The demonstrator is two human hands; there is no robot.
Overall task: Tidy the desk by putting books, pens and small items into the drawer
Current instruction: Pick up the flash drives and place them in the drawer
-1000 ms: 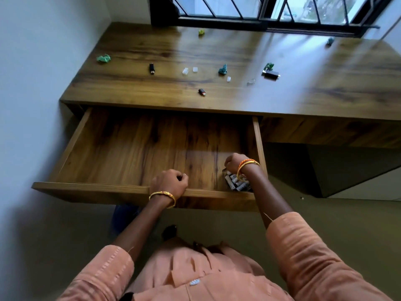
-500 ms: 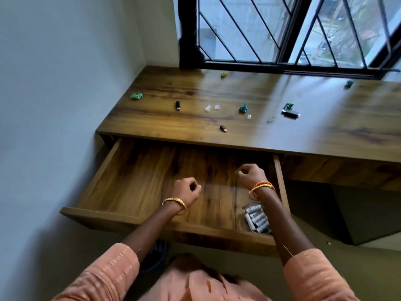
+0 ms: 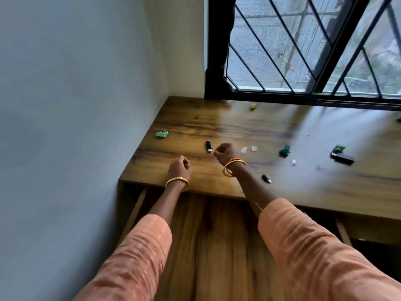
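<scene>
Against the pale wall [image 3: 71, 105] on the left and under the black-barred window [image 3: 314, 53], the wooden desk [image 3: 238, 127] fills the middle of the view, its grain running left to right. Below its front edge the drawer [image 3: 217, 246] stands pulled out, its bare wooden floor showing between the person's two forearms in orange sleeves [image 3: 303, 246].

Both hands are up over the desktop. The left hand [image 3: 179, 167] hangs above the front-left part of the desk with its fingers curled into a loose fist — nothing shows inside it — and a gold bangle [image 3: 176, 181] sits at the wrist. The right hand [image 3: 225, 152] is further in, also curled closed with nothing visible in it, orange and gold bangles [image 3: 234, 165] round its wrist.

The small items lie scattered on the desk, none in the visible part of the drawer. A black lighter-like stick [image 3: 208, 146] lies just left of the right hand, apart from it. Two small clear pieces [image 3: 248, 149] lie just right of that hand. A crumpled green scrap [image 3: 162, 134] sits near the left edge, a dark teal scrap [image 3: 284, 150] toward the right, and a yellow-green scrap [image 3: 253, 106] close under the window. A flat black device [image 3: 342, 157] lies at the far right with another green scrap [image 3: 339, 148] touching its back end. A short dark stick [image 3: 266, 178] rests beside the right forearm — near the front edge.
</scene>
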